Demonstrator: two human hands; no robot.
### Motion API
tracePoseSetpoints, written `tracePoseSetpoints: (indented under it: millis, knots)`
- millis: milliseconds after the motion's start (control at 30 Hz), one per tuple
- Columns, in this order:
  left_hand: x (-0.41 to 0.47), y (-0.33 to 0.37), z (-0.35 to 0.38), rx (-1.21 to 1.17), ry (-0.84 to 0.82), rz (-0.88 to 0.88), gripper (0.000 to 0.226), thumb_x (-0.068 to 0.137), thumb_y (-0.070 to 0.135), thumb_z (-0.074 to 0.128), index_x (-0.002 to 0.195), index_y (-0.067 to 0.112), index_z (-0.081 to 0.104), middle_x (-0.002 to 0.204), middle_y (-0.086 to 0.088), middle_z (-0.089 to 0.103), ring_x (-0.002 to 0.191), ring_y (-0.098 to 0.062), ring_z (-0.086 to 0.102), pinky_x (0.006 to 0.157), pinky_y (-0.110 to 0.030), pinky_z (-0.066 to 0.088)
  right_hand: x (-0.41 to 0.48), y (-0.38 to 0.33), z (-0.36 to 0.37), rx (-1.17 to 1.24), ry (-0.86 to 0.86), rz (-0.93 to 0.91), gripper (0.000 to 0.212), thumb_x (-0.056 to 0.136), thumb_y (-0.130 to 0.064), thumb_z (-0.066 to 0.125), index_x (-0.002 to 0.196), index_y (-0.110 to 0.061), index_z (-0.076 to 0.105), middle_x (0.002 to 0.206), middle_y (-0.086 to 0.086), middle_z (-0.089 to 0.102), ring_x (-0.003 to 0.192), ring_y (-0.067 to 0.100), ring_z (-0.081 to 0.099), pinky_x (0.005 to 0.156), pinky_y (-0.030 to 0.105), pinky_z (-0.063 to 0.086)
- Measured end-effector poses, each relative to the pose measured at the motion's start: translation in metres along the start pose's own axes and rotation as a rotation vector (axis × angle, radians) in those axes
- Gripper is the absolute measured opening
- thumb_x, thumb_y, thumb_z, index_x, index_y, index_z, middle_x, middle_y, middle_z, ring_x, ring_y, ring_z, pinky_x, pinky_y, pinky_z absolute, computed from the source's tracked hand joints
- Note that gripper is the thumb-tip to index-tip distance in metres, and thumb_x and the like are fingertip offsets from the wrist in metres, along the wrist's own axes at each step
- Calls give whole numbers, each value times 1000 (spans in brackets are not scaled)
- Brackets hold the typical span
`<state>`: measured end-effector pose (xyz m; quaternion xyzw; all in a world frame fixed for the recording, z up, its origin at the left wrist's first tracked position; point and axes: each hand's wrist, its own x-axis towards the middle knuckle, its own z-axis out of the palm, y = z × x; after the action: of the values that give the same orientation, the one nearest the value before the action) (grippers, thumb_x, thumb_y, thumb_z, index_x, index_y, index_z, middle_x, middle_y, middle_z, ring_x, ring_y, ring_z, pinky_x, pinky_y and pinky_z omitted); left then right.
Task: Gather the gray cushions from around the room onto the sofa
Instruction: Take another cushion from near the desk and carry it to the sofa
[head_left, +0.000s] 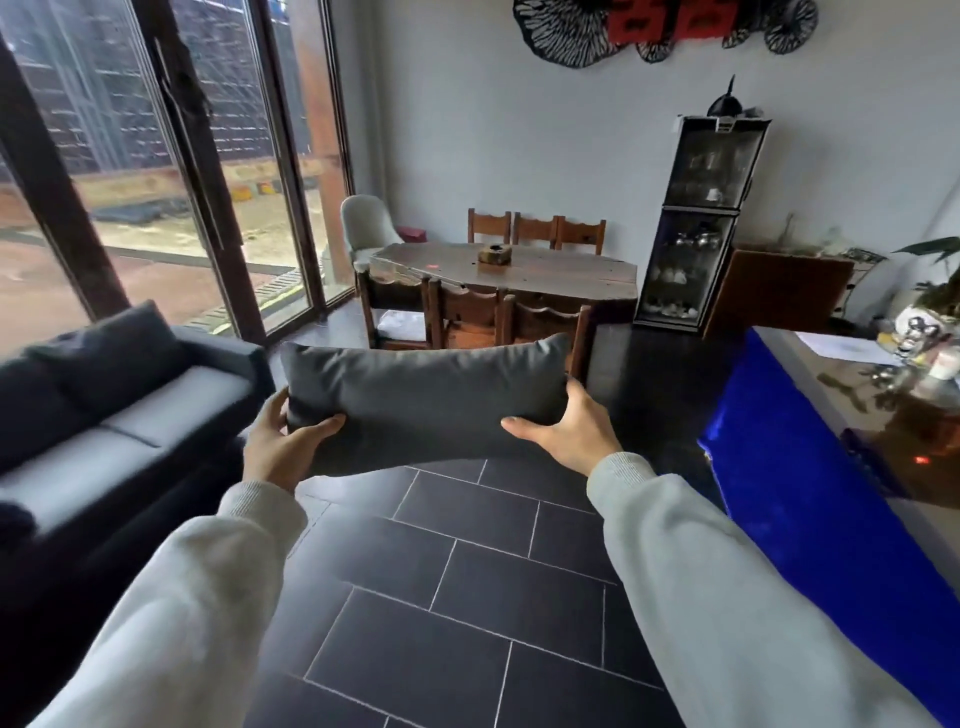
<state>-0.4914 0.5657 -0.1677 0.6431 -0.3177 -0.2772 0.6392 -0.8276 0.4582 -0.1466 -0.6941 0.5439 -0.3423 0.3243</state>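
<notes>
I hold a dark gray cushion (421, 402) flat in the air over the tiled floor, at the middle of the view. My left hand (280, 447) grips its left end and my right hand (566, 431) grips its right end, thumbs on top. The dark gray sofa (171, 402) with lighter seat pads stands to the left, its near armrest just beside the cushion's left end. Another dark gray cushion (111, 358) leans against the sofa's back.
A wooden dining table (545, 273) with several chairs stands ahead beyond the cushion. A glass cabinet (696, 223) is against the far wall. A blue-sided counter (810, 499) with clutter on top runs along the right. Large windows fill the left wall.
</notes>
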Motion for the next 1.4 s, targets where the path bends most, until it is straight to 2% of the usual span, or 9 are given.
tracePoseSetpoints:
  millis: [200,267,433,600,800,867,1033,1233,1400]
  knots:
    - [60,-11,-6,-9,121,-10,58,55,22,93,102,50,73,106,7,76,100,-20,73,98,-47,58,94,-7,49,-14,-111,-39,110,61,-64,94,150,-19,49,142,4,65,132,25,60,99,24,42]
    - [81,-10,-6,-19,160,-3,67,49,28,93,109,45,68,107,5,76,100,-17,72,101,-47,57,128,-14,63,-13,-127,-69,109,59,-66,94,148,-20,51,140,4,66,130,26,62,103,27,45]
    - [134,-10,-13,-40,224,15,110,36,43,93,139,30,58,127,-11,72,115,-27,70,107,-50,53,206,-32,100,-21,-177,-128,110,55,-70,93,145,-21,53,138,6,68,129,29,63,110,35,48]
    - [172,-21,-37,-64,335,-11,109,38,40,96,140,33,57,124,-5,74,111,-21,73,105,-49,55,261,-57,153,-12,-242,-157,102,58,-61,97,141,-18,56,135,6,69,126,27,64,97,26,43]
    - [224,-39,-93,-52,444,-51,121,39,41,97,150,26,51,129,-8,72,119,-22,69,109,-47,52,303,-98,238,-11,-339,-186,104,60,-58,97,146,-20,53,139,7,67,130,29,62,111,37,48]
    - [244,-44,-114,-39,457,-53,119,42,38,98,150,24,51,131,-9,71,121,-22,68,110,-46,51,315,-111,269,-9,-361,-190,102,61,-55,97,146,-20,53,139,8,67,130,29,62,109,36,47]
    - [305,-57,-171,-25,485,-18,87,72,3,92,148,18,52,132,-12,70,117,-20,70,103,-37,54,342,-150,353,-23,-387,-188,103,63,-56,96,148,-17,51,139,9,67,130,31,62,110,37,47]
    - [381,-57,-257,75,493,-21,79,75,5,91,144,17,56,127,-14,70,117,-23,69,107,-46,53,366,-208,453,-27,-396,-154,99,64,-53,97,144,-15,54,138,9,67,129,31,61,105,34,46]
    - [436,-60,-320,140,512,-39,78,73,11,93,142,23,58,123,-10,72,115,-21,70,105,-43,54,384,-247,524,-26,-415,-150,100,63,-55,96,144,-14,55,136,9,67,128,30,62,107,38,49]
